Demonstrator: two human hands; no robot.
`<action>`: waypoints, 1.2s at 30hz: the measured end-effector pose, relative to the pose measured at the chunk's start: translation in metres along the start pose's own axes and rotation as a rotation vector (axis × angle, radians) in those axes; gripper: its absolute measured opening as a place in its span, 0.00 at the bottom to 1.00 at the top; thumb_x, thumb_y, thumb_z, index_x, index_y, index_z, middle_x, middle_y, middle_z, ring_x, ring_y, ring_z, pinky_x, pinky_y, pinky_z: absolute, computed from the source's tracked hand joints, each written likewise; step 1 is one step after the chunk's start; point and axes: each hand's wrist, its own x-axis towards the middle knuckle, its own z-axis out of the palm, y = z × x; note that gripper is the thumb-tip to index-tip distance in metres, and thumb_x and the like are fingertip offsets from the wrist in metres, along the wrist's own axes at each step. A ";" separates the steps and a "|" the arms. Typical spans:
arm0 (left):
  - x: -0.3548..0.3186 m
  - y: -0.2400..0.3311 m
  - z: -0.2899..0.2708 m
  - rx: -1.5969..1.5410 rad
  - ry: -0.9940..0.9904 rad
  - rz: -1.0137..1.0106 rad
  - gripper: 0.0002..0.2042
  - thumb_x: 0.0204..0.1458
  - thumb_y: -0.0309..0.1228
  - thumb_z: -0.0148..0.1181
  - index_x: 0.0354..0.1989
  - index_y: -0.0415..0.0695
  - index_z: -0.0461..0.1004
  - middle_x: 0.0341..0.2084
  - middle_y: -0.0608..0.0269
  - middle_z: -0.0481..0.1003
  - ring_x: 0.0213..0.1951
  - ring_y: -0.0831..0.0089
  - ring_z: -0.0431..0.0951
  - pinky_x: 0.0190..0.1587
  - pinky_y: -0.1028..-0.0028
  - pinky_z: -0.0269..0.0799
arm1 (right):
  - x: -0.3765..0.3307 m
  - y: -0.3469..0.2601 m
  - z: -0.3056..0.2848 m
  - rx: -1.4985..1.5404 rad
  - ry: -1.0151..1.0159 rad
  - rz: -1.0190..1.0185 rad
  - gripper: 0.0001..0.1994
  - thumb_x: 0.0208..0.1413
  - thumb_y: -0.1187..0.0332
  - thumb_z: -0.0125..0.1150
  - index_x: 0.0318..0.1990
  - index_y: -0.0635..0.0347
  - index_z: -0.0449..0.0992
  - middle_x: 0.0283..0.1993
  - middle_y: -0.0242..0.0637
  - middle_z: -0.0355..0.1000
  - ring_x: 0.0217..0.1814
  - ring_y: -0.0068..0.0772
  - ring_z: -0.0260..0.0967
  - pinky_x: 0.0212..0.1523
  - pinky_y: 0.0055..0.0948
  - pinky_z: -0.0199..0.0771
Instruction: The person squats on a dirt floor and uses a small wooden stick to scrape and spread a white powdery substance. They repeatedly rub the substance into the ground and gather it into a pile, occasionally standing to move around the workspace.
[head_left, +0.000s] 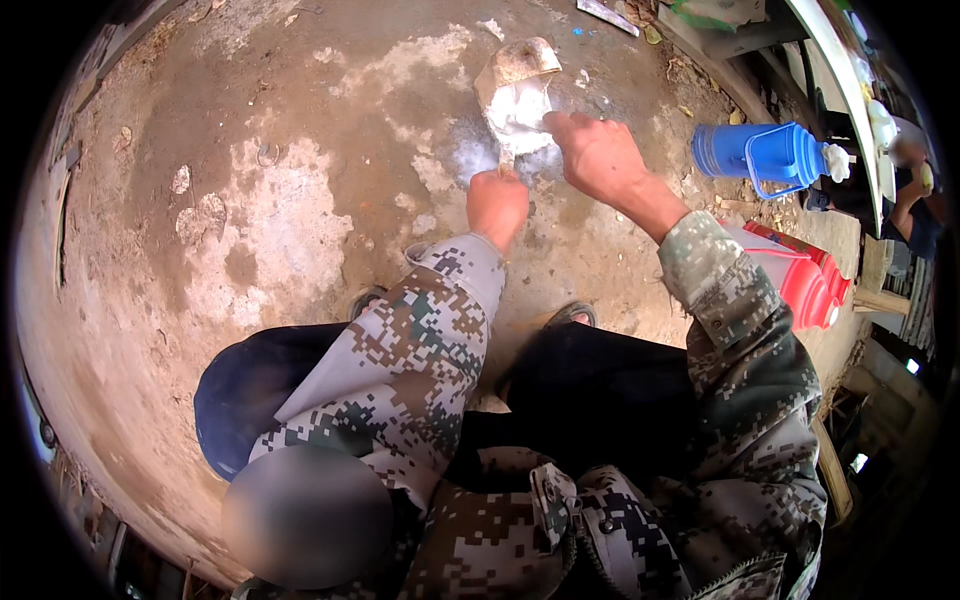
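Note:
My left hand (497, 208) is closed round the short handle of a worn, brownish scoop-like pan (522, 60), out in front of me above the ground. Bright white material (519, 105) fills its open part, and the glare hides whether it is powder or a lump. At the pan's right edge is my right hand (597, 155), its fingers closed and pressed together beside the white material. Whatever those fingers hold, if anything, is hidden. Pale patches show on the ground around the pan. Camouflage sleeves cover both my forearms.
To the right stand a blue thermos flask (750, 155) and a red and white container (795, 275). Beyond them, a person (915, 190) is by a white-edged table (850, 75). Stained, rough ground (290, 215) lies ahead and left; my bent knees are below.

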 end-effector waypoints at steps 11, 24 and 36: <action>-0.003 0.007 0.002 0.082 0.064 0.064 0.16 0.55 0.35 0.55 0.33 0.32 0.79 0.31 0.36 0.79 0.38 0.41 0.80 0.42 0.55 0.73 | 0.028 -0.003 0.020 -0.071 -0.039 -0.045 0.11 0.53 0.71 0.54 0.43 0.64 0.75 0.37 0.52 0.79 0.40 0.50 0.80 0.40 0.45 0.80; -0.030 0.017 -0.002 0.078 0.019 0.054 0.14 0.55 0.35 0.57 0.36 0.33 0.79 0.35 0.37 0.79 0.42 0.40 0.79 0.45 0.54 0.73 | 0.059 0.024 0.041 0.047 0.014 0.318 0.13 0.53 0.72 0.48 0.44 0.64 0.75 0.41 0.54 0.79 0.46 0.56 0.78 0.49 0.49 0.77; 0.011 0.007 -0.006 0.107 -0.022 -0.021 0.17 0.55 0.36 0.56 0.36 0.30 0.80 0.38 0.35 0.79 0.45 0.42 0.80 0.49 0.57 0.75 | -0.002 -0.015 -0.008 -0.065 -0.132 0.014 0.12 0.53 0.71 0.52 0.44 0.63 0.74 0.39 0.53 0.79 0.42 0.54 0.79 0.45 0.48 0.77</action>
